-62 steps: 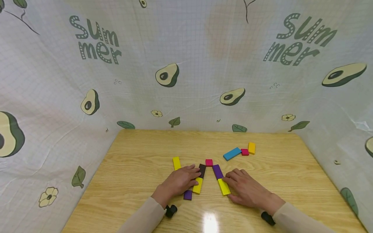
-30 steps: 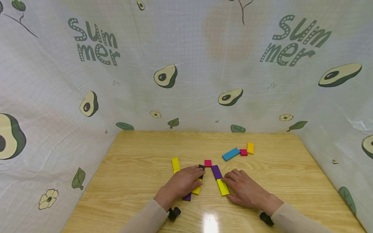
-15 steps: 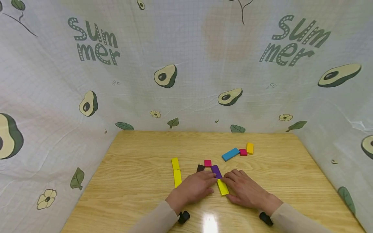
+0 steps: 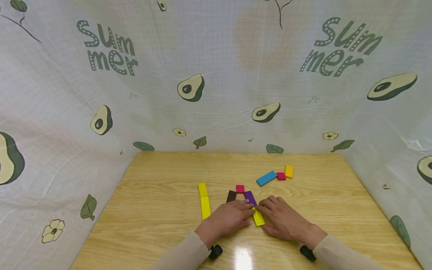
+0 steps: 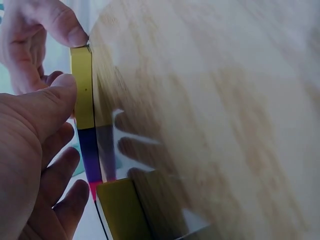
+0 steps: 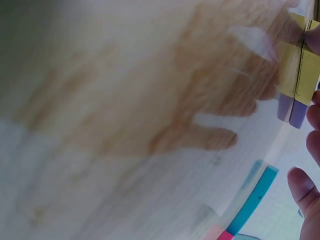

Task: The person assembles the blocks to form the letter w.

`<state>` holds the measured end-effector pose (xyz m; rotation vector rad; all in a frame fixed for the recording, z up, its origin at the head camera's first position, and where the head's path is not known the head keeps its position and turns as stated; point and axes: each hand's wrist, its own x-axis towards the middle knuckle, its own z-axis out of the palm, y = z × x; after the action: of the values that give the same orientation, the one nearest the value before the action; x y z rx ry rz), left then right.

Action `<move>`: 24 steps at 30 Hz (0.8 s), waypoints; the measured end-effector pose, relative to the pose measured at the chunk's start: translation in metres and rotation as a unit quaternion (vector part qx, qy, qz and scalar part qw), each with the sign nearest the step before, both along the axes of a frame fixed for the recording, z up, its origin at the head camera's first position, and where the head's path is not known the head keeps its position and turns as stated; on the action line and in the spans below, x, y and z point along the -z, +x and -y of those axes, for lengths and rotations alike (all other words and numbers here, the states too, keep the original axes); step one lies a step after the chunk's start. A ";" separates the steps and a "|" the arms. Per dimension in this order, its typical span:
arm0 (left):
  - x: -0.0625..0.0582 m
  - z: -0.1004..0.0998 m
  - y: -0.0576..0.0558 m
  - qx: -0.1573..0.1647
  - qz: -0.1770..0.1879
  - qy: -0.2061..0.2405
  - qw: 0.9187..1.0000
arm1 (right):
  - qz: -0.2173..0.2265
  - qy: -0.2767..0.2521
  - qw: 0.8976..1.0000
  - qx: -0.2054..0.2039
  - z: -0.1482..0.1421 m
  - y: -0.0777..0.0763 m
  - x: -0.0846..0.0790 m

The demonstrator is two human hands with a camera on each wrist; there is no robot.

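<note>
My left hand (image 4: 229, 219) lies low over the table, its fingertips at the purple block (image 4: 249, 197) and the yellow block (image 4: 258, 219) below it. In the left wrist view its thumb is against the long side of that yellow block (image 5: 83, 90), the other fingers loosely bent. My right hand (image 4: 283, 219) rests on the other side, index fingertip by the block's upper end and thumb at its lower end. A pink block (image 4: 240, 189) joins the purple block to a black block (image 4: 231, 195). A further yellow block (image 5: 122, 210) shows in the left wrist view; my left hand hides it in the head view.
Two yellow blocks (image 4: 205, 207) form a line left of my left hand. Towards the back right lie a blue block (image 4: 266, 178), a red-pink block (image 4: 281, 176) and an orange block (image 4: 288, 171), end to end. A printed cloth (image 4: 229, 127) surrounds the wooden table (image 4: 162, 180).
My left hand has slid right, from the black and yellow blocks on the left leg to the purple and yellow blocks on the right. The right hand has stayed nearly still.
</note>
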<state>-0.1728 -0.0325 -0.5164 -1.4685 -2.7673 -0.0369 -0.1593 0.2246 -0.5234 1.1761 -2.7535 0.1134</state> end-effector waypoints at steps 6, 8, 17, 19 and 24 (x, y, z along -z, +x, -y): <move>0.000 -0.001 0.001 0.000 0.006 -0.005 1.000 | -0.005 -0.002 1.000 -0.005 -0.001 0.000 0.000; 0.000 -0.002 0.002 -0.001 0.009 -0.006 1.000 | -0.006 -0.002 1.000 -0.005 -0.001 0.000 0.000; -0.001 -0.003 0.002 -0.012 0.025 -0.022 0.999 | 0.000 -0.010 1.000 0.004 -0.003 0.000 0.001; -0.001 -0.003 0.003 -0.014 0.027 -0.025 0.999 | 0.003 -0.021 1.000 0.009 -0.004 0.000 0.001; -0.001 -0.004 0.004 -0.020 0.029 -0.030 0.999 | -0.004 -0.054 0.998 0.038 -0.011 -0.004 0.000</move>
<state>-0.1690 -0.0282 -0.5151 -1.4466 -2.8666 0.0040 -0.1630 0.2355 -0.5237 1.0403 -2.7426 0.2457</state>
